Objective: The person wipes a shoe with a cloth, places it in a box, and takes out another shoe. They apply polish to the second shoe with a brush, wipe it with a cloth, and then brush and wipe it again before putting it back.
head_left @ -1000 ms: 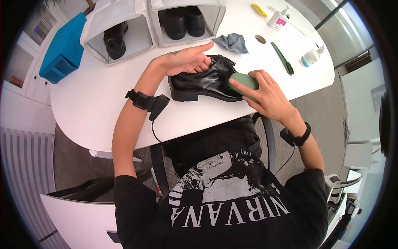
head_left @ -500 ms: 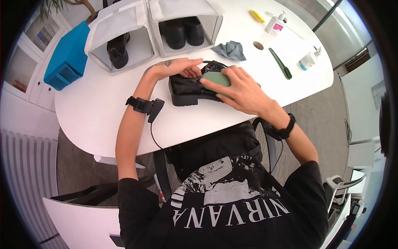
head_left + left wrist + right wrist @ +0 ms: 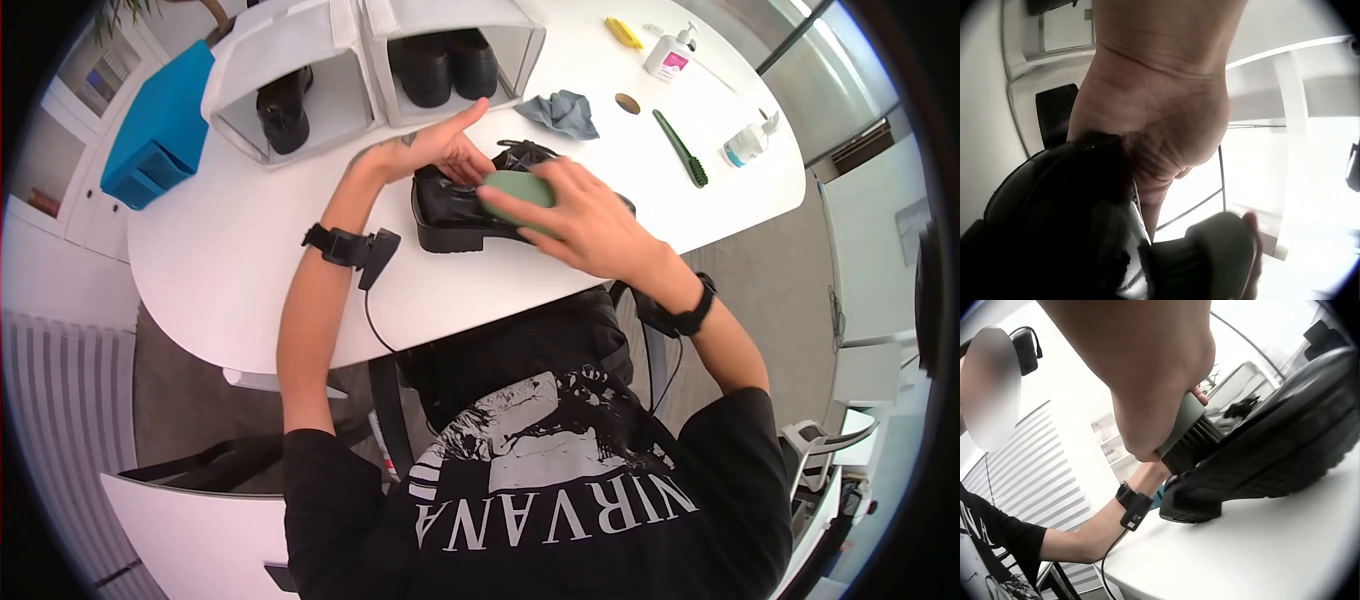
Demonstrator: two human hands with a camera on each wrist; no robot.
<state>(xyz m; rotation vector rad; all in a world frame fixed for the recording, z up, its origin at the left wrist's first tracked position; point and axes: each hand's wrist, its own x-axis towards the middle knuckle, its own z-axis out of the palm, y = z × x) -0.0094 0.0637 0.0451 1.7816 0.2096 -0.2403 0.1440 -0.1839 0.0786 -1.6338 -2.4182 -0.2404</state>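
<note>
A glossy black shoe (image 3: 447,215) with a chunky sole stands on the white table (image 3: 330,310), heel to the left. My left hand (image 3: 440,148) is at its opening, fingers bent over the collar and partly hidden, thumb stretched out. In my right hand (image 3: 598,222) I grip a green-backed shoe brush (image 3: 518,200). Its dark bristles meet the shoe's near side toward the heel, as the right wrist view shows along the brush (image 3: 1188,422). The brush and right hand cover the middle of the shoe in the head view.
Two white shoe boxes (image 3: 285,65) with black shoes (image 3: 428,72) inside stand behind. A grey-blue cloth (image 3: 565,115) lies beyond the shoe. Farther right are a slim green brush (image 3: 680,150), a yellow item (image 3: 624,33) and two pump bottles (image 3: 672,55). A blue box (image 3: 160,130) stands left.
My right hand has carried the brush leftward along the shoe from near the toe toward the heel. The left hand stays at the shoe's opening, shifting slightly.
</note>
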